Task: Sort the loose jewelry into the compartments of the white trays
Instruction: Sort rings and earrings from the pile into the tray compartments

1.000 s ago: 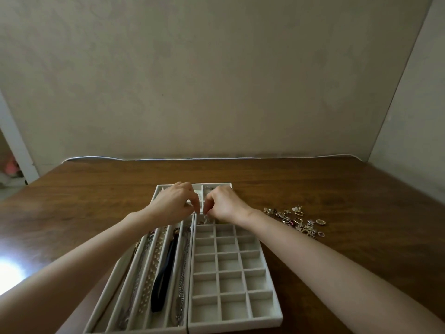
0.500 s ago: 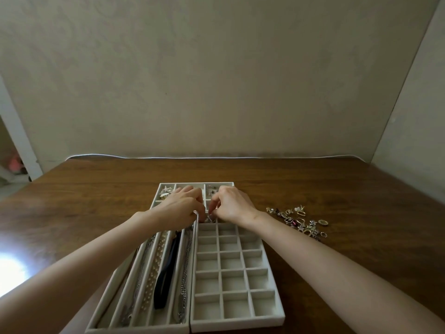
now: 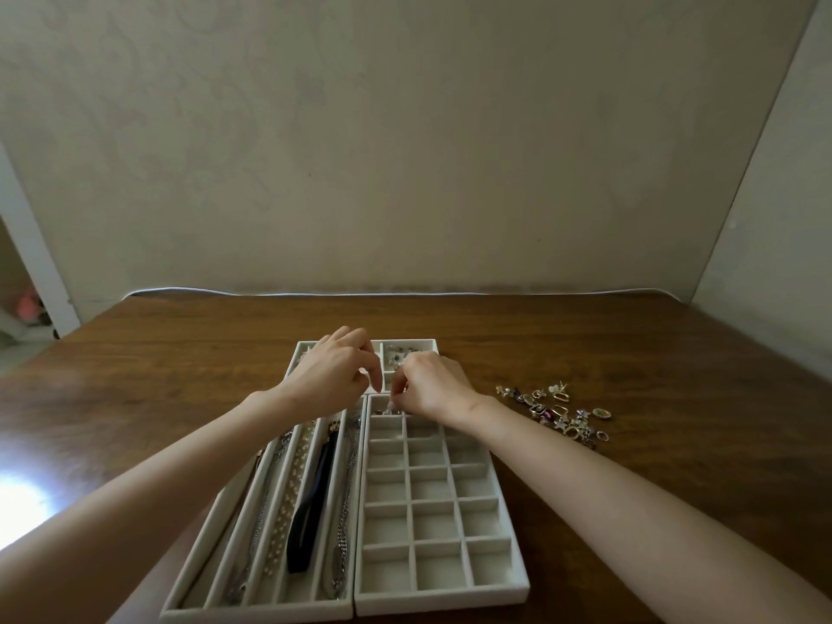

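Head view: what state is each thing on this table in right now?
Grid tray, nearly all cells empty.
Slotted tray, holds chains, a pearl strand, a dark band.
Far tray, small pieces inside, partly hidden.
Loose jewelry, unsorted heap on the table.
Left hand, fingers curled; hold unclear.
Right hand, fingers curled; hold unclear.

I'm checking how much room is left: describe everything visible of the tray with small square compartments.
The grid tray is white, felt-like, rectangular, three square cells across. It lies flat on the wooden table, its long side against the long-slot tray. Most visible cells look empty; the right hand hides its far end.
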